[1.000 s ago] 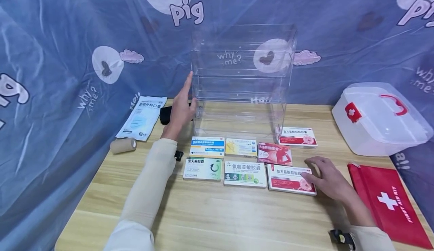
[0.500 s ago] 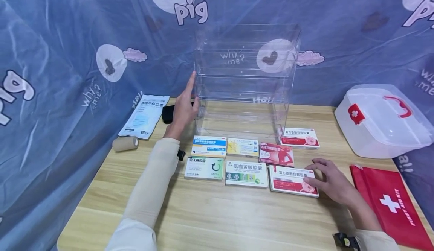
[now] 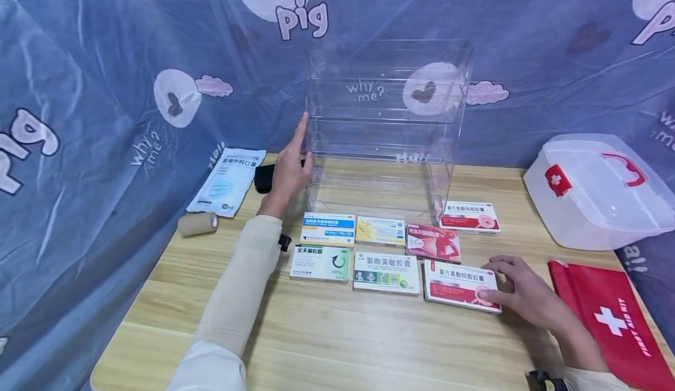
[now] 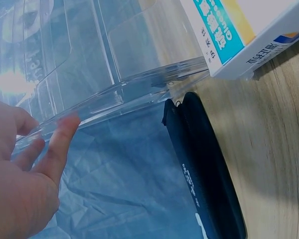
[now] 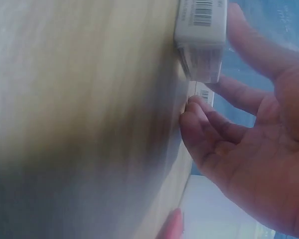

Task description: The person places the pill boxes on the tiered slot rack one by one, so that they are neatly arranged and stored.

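My left hand (image 3: 291,169) has its fingers extended against the left side of a clear plastic tiered rack (image 3: 382,118); in the left wrist view a fingertip meets the rack's edge. At the front right, my right hand (image 3: 522,290) holds a red-and-white medicine box (image 3: 453,291) at its right end, thumb on the printed face, other fingers toward the far edge. Left of it lie a white-and-green box (image 3: 387,265) and a green-and-white box (image 3: 319,264). Behind these are a blue-and-white box (image 3: 328,231), a yellow box (image 3: 381,231), a pink box (image 3: 432,243) and another red-and-white box (image 3: 470,216).
A white first-aid case (image 3: 601,191) and a red first-aid pouch (image 3: 606,315) occupy the right side. To the left are a mask packet (image 3: 228,183), a tan bandage roll (image 3: 197,224) and a black zip case (image 4: 204,164). Printed blue cloth (image 3: 105,45) hangs behind the table.
My right thumb has come onto the front red-and-white box, which has shifted slightly toward me. The left hand keeps its place at the rack. The head view has panned a little left.
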Available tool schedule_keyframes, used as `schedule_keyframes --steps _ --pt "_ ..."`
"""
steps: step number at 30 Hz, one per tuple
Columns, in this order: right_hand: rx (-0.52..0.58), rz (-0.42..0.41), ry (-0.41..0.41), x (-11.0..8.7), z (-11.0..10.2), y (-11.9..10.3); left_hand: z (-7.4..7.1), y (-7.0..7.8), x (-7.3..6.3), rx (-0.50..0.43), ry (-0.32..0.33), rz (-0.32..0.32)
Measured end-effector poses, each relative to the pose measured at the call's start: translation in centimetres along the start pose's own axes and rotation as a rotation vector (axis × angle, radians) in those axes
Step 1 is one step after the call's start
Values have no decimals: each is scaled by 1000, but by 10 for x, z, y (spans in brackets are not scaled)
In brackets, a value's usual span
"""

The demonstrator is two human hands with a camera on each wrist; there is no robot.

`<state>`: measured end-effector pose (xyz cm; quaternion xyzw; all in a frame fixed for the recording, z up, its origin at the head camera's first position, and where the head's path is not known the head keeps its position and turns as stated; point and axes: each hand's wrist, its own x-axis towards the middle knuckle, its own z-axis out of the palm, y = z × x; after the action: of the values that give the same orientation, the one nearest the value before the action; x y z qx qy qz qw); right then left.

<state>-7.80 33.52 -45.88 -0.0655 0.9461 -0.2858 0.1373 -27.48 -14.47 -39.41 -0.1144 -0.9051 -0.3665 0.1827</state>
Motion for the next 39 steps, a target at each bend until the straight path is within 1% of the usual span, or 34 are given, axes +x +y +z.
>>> schedule_keyframes --steps 2,6,7,9,10,14,16,17,20,22,24,28,31,33,35,39 --pt "0 13 -15 0 -2 -2 0 0 0 7 3 3" --pt "28 90 -67 -1 -8 -7 2 0 0 12 1 15" --pt "38 105 -73 -1 -10 -8 3 0 -1 10 0 17" --pt "60 97 -52 -4 -14 -11 3 0 -1 6 0 16" --pt "71 76 -27 -5 -16 -12 4 0 -2 5 -1 14" --pt "103 -94 173 -8 -22 -17 4 -1 -3 11 -1 1" --pt "135 -152 269 -5 -27 -20 4 -2 -3 13 1 -1" --pt "149 -174 316 -2 -30 -24 4 -3 -3 12 2 0" --pt "177 -177 417 8 -44 -39 5 -4 -4 8 8 8" --pt "160 -170 489 18 -57 -55 5 -4 -3 11 10 17" --pt "148 -165 550 30 -71 -76 4 -5 -2 16 16 27" --pt "156 -180 672 61 -100 -128 3 -5 0 20 34 35" --pt "175 -182 728 88 -120 -169 3 -5 1 16 41 30" --pt "175 -187 765 107 -132 -191 3 -5 1 18 39 27" --pt "176 -194 797 127 -145 -210 4 -5 1 18 36 31" --pt "208 -223 872 168 -166 -240 3 -6 0 21 34 43"
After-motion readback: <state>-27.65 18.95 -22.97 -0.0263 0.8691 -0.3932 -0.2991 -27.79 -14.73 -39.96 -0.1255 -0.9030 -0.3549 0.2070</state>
